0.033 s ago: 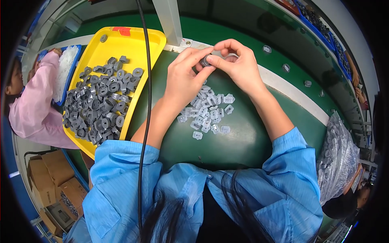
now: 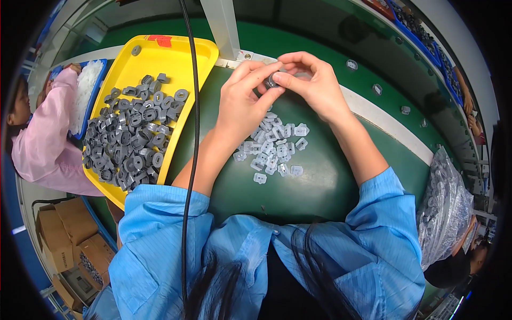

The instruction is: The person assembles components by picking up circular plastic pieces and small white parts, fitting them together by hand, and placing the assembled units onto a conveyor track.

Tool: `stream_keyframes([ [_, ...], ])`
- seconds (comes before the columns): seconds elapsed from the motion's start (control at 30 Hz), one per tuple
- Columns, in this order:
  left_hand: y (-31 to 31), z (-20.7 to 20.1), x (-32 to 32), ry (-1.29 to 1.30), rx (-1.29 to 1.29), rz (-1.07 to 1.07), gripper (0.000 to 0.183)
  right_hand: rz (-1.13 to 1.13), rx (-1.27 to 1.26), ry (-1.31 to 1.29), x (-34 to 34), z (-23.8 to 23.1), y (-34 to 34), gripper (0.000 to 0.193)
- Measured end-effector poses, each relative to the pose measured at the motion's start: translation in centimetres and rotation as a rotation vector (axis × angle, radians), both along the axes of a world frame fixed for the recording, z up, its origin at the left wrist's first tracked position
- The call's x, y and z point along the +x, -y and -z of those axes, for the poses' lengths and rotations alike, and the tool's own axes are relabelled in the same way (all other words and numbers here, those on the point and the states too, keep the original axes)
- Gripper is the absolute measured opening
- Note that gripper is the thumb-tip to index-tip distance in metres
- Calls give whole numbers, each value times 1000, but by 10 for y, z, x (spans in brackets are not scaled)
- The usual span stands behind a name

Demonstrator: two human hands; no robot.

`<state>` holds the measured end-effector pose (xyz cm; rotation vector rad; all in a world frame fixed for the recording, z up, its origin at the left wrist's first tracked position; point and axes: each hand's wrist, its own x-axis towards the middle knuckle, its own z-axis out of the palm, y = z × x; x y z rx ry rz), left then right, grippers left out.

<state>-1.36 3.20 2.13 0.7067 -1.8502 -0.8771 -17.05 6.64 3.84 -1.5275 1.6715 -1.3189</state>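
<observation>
Both hands meet above the far side of the green table. Between them is a small dark grey plastic ring-shaped part [image 2: 271, 81], mostly covered by fingers. My left hand [image 2: 246, 96] pinches it from the left. From the right, my right hand [image 2: 314, 82] presses its thumb and fingers on the same part. Just below the hands lies a loose pile of pale translucent plastic pieces [image 2: 272, 144] with scalloped outlines. At the left, a yellow tray [image 2: 172, 64] holds a heap of grey oval plastic parts [image 2: 133, 128].
A black cable [image 2: 194, 106] hangs down in front of my left forearm. Beyond the white ledge, scattered clear pieces [image 2: 377, 89] lie on a green surface. A clear plastic bag of parts [image 2: 442, 205] sits right. A person in pink works at a blue tray [image 2: 100, 90] on the left.
My right hand's fingers have curled slightly and drawn nearer my left fingertips. The grey part has barely shifted, and my left hand stays almost still.
</observation>
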Motion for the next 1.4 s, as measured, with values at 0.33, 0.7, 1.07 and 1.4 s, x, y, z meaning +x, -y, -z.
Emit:
stream_keyframes([
  [0.33, 3, -8, 8, 157, -128, 62, 32, -360, 371, 651, -18, -6, 0, 13],
  [0.7, 4, -5, 6, 101, -174, 64, 35, -412, 441, 664, -25, -15, -1, 20],
  [1.07, 5, -9, 7, 173, -289, 156, 31, -445, 411, 532, -18, -5, -1, 12],
  [1.4, 5, -11, 15, 262, -190, 291, 30, -533, 429, 281, -17, -12, -6, 10],
])
